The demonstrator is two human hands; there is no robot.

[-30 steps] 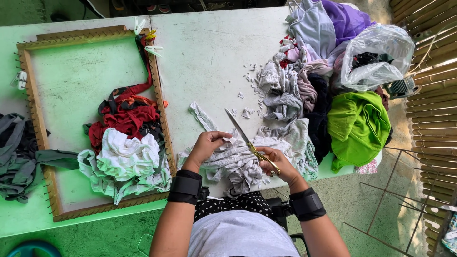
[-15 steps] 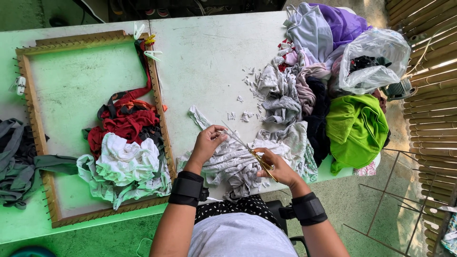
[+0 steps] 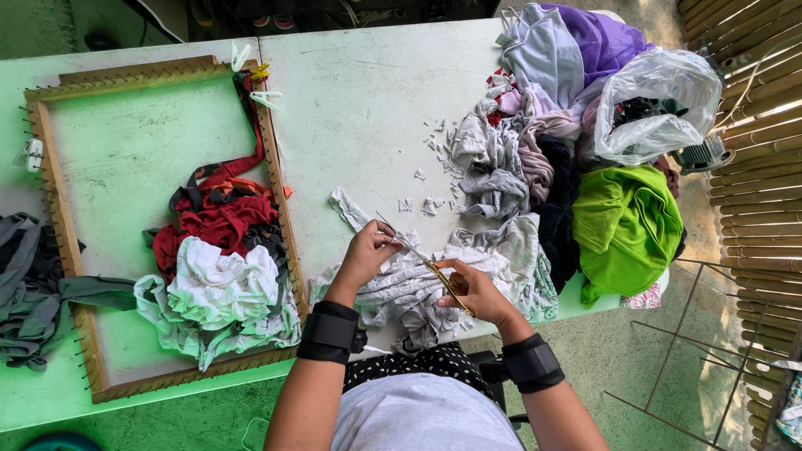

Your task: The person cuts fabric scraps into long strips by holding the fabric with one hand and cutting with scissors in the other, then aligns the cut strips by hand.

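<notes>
Your forearms run off the bottom edge, each with a black wrist band, so your elbows and body are mostly cut off. Your right hand (image 3: 476, 291) is closed around the handles of the scissors (image 3: 422, 263); the grip hides the handles, and only the thin blades show, pointing up and left. Your left hand (image 3: 368, 250) pinches the pale cloth (image 3: 401, 288) right at the blade tips; whether the blades are apart or together there is too fine to tell. That cloth lies bunched at the near edge of the surface (image 3: 368, 108), straight in front of you, with one strip trailing up and left.

To your left a wooden frame (image 3: 276, 200) lies flat on the surface, its near rail close to the edge. Inside it sit a white and pale green heap (image 3: 217, 292) and a red and black heap (image 3: 213, 213), which cover part of the right rail. Grey cloth (image 3: 33, 284) hangs over the frame's left side and is cut off by the picture's border.

Small scraps (image 3: 430, 203) dot the bare middle of the surface, which is the open room you have. To your right the clothes pile (image 3: 510, 159) crowds the surface, with a green garment (image 3: 626, 225) over its right edge and a clear bag (image 3: 660, 104) whose contents are unclear. Far off, clothespins (image 3: 251, 71) sit on the frame's top corner.
</notes>
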